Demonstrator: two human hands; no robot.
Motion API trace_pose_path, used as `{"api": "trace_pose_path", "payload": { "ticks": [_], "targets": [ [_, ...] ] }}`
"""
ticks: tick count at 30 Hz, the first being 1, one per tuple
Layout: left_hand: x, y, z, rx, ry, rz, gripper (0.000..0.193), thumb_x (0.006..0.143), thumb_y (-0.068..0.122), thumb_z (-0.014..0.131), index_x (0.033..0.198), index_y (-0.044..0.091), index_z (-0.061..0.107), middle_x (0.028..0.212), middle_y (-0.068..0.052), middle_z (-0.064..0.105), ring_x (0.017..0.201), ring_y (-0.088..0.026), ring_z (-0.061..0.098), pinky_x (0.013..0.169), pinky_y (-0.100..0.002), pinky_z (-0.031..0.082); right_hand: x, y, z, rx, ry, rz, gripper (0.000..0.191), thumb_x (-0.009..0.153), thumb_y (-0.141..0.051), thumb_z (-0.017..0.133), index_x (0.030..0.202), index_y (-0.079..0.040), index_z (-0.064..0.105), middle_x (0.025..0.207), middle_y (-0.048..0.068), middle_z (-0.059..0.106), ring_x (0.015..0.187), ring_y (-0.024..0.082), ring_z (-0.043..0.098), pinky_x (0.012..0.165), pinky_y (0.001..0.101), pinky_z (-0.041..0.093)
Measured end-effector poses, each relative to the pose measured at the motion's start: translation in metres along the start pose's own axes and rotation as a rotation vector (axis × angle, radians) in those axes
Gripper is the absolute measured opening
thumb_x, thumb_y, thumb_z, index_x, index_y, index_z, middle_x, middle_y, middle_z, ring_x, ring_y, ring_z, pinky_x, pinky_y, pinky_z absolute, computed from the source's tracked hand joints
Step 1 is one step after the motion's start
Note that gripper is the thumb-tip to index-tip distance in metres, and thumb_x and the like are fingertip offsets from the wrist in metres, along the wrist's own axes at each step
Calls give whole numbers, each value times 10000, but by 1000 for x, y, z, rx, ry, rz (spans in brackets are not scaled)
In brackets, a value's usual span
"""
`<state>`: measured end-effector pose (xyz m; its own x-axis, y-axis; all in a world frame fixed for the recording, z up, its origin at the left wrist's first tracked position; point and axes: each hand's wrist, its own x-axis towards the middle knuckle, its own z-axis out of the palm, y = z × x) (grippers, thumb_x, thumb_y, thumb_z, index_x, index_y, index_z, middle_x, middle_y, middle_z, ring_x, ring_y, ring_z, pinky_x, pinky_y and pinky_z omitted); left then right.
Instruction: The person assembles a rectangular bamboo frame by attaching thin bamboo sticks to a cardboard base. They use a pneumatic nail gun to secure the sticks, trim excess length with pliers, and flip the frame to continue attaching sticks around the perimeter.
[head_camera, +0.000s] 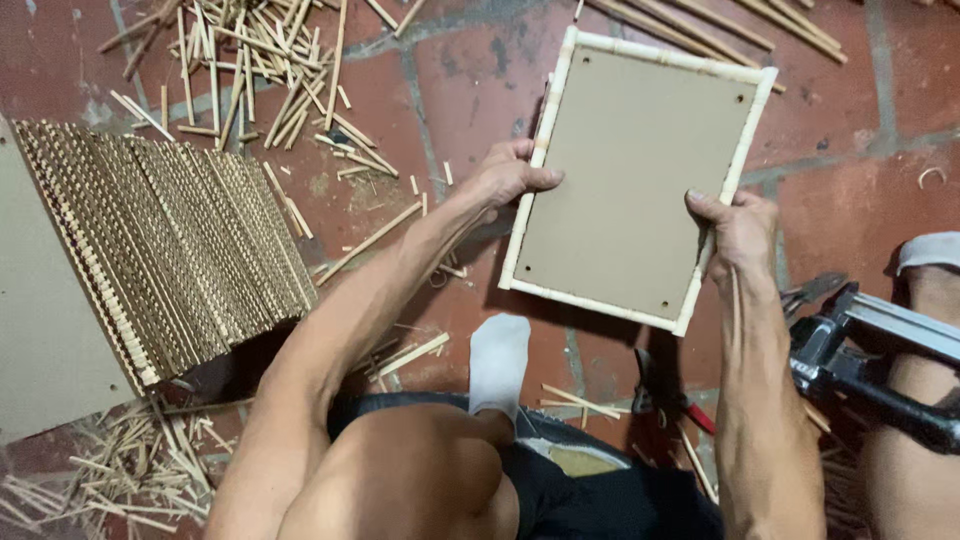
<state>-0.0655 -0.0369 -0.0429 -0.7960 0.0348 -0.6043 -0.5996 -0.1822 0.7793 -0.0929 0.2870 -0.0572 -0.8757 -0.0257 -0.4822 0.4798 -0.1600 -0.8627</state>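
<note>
While seated, both hands grip the framed board (632, 180).

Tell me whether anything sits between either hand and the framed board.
Nothing visible does. The left hand already grips the board at its left edge, thumb across the face. The right hand grips the right edge and also pinches a thin stick hanging below it, beside the frame.
</note>
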Motion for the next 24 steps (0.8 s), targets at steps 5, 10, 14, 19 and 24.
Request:
{"api": "trace_pose_path", "payload": {
  "ticks": [5,10,14,19,24],
  "targets": [
    [-29,-10,8,134,62,94,329,854,63,772,1176,5,729,958,-94,776,787,-143,730,713,-310,616,-32,-5,9,-189,107,42,198,860,39,720,1053,85,711,935,163,760,748,206,748,675,334,643],
    [-45,-28,13,-41,91,59,331,876,52,722,1187,-50,678,945,-124,766,776,-160,734,693,-320,620,-60,0,11,-218,130,-10,225,887,-11,736,1077,101,693,946,170,748,762,190,738,694,337,629],
    [-46,-37,24,346,181,379,332,863,44,763,1171,-66,712,977,-107,773,853,-165,718,741,-317,614,-60,8,7,-263,118,-81,188,911,-27,727,1066,80,708,943,136,752,756,167,723,682,314,598],
    [-71,-37,34,207,263,325,468,867,153,755,1286,-20,638,1114,-111,750,1028,-230,707,895,-386,578,-58,17,-5,-384,93,-179,195,888,-55,762,1033,70,726,898,105,740,732,141,677,642,291,548],
    [-76,-39,59,1090,611,333,861,812,445,810,1464,0,468,1530,-162,408,1463,-310,339,1199,-502,288,-60,28,-13,-347,63,-199,210,905,-114,770,1000,69,732,863,93,747,714,128,685,638,284,564]
  ]
}}
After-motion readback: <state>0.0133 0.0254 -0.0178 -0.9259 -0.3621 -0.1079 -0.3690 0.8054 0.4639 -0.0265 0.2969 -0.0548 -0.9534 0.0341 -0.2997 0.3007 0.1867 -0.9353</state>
